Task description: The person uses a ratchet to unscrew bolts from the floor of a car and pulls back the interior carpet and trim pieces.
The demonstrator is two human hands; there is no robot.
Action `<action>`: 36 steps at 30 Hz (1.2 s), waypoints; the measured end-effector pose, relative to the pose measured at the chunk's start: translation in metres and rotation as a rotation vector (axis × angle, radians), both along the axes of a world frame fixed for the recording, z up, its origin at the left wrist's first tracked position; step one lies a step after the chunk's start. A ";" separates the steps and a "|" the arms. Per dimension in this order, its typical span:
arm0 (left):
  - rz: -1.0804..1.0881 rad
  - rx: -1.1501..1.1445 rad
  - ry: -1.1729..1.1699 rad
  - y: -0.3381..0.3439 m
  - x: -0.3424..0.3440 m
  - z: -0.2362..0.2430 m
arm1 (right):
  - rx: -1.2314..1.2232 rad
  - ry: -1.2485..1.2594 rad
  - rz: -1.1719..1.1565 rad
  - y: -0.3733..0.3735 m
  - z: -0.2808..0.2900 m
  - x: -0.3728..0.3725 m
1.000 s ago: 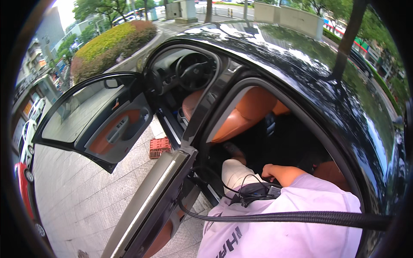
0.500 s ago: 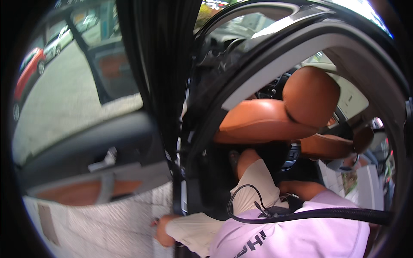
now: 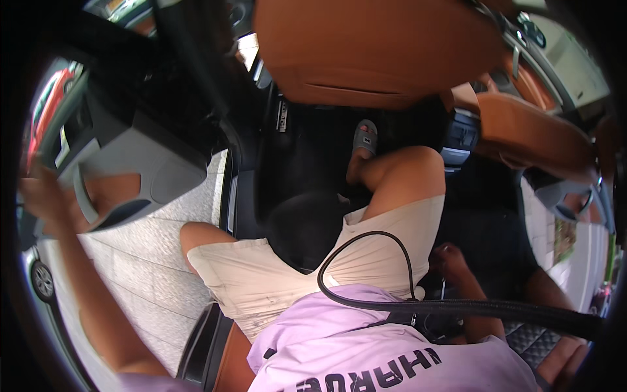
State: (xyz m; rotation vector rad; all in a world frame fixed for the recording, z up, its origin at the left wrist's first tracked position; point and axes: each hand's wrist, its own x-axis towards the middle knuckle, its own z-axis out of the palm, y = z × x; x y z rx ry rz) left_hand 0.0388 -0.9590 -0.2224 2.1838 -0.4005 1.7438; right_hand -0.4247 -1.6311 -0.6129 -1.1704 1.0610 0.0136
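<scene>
Your left hand (image 3: 42,193), blurred, is at the door (image 3: 168,160), which stands swung out over the paving (image 3: 153,268) on your left, your right hand (image 3: 452,262) is beside your shorts (image 3: 392,225), and I cannot tell either grip's state.

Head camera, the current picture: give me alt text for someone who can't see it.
A person in beige shorts sits in the back of a car, blurred left hand at the open door, right hand by the right thigh. One foot in a grey sandal shows on the black floor behind an orange-brown front seat.
</scene>
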 end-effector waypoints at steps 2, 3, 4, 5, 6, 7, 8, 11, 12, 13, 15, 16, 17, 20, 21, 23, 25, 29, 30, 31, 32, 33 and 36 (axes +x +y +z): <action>-0.235 0.002 0.262 -0.097 -0.023 -0.077 | -0.046 -0.002 -0.070 -0.012 0.019 0.007; -0.463 0.041 0.395 -0.139 -0.030 -0.105 | -0.091 -0.010 -0.073 -0.020 0.033 0.015; -0.548 0.054 0.539 -0.173 -0.038 -0.131 | -0.135 -0.012 -0.067 -0.026 0.049 0.025; -0.647 0.014 0.639 -0.206 -0.042 -0.153 | -0.243 -0.004 -0.043 -0.032 0.068 0.037; -0.796 -0.027 0.708 -0.232 -0.042 -0.173 | -0.347 -0.029 0.001 -0.035 0.087 0.052; -0.851 -0.146 0.921 -0.254 -0.046 -0.190 | -0.464 -0.041 0.040 -0.037 0.108 0.066; -0.900 -0.276 1.128 -0.273 -0.047 -0.207 | -0.570 -0.087 0.102 -0.040 0.129 0.083; -0.944 -0.179 1.407 -0.307 -0.046 -0.249 | -0.859 -0.237 0.315 -0.041 0.195 0.149; -0.906 -0.141 1.526 -0.313 -0.047 -0.263 | -0.918 -0.244 0.382 -0.036 0.211 0.176; -0.953 -0.135 1.525 -0.319 -0.047 -0.277 | -1.057 -0.325 0.501 -0.030 0.226 0.207; -1.004 -0.160 1.579 -0.328 -0.045 -0.303 | -1.203 -0.350 0.728 -0.011 0.240 0.272; -1.019 -0.202 1.627 -0.330 -0.044 -0.315 | -1.226 -0.307 0.841 0.000 0.240 0.304; -1.024 -0.235 1.670 -0.331 -0.041 -0.328 | -1.244 -0.286 0.948 0.011 0.236 0.338; -0.955 -0.153 1.767 -0.320 -0.020 -0.361 | -1.012 -0.238 1.261 0.051 0.185 0.436; -0.930 -0.099 1.745 -0.313 -0.011 -0.374 | -0.937 -0.315 1.344 0.065 0.157 0.466; -0.902 -0.080 1.722 -0.300 0.006 -0.396 | -1.142 -0.259 1.485 0.090 0.092 0.523; -0.795 -0.110 1.740 -0.284 0.018 -0.414 | -0.754 -0.113 1.461 0.108 0.023 0.576; -0.631 -0.088 1.738 -0.276 0.018 -0.432 | -0.730 -0.185 1.135 0.139 -0.099 0.656; -0.633 -0.082 1.681 -0.277 0.015 -0.433 | -0.737 -0.164 1.001 0.148 -0.124 0.670; -0.661 -0.070 1.664 -0.279 0.010 -0.432 | -0.758 -0.173 0.918 0.153 -0.141 0.685; -0.658 0.003 1.674 -0.283 0.005 -0.430 | -0.792 -0.132 0.866 0.156 -0.153 0.697; -0.663 0.137 1.706 -0.286 0.000 -0.428 | -0.871 -0.191 0.854 0.161 -0.163 0.705; -0.715 0.406 1.638 -0.301 -0.017 -0.419 | -0.987 -0.192 0.865 0.164 -0.170 0.719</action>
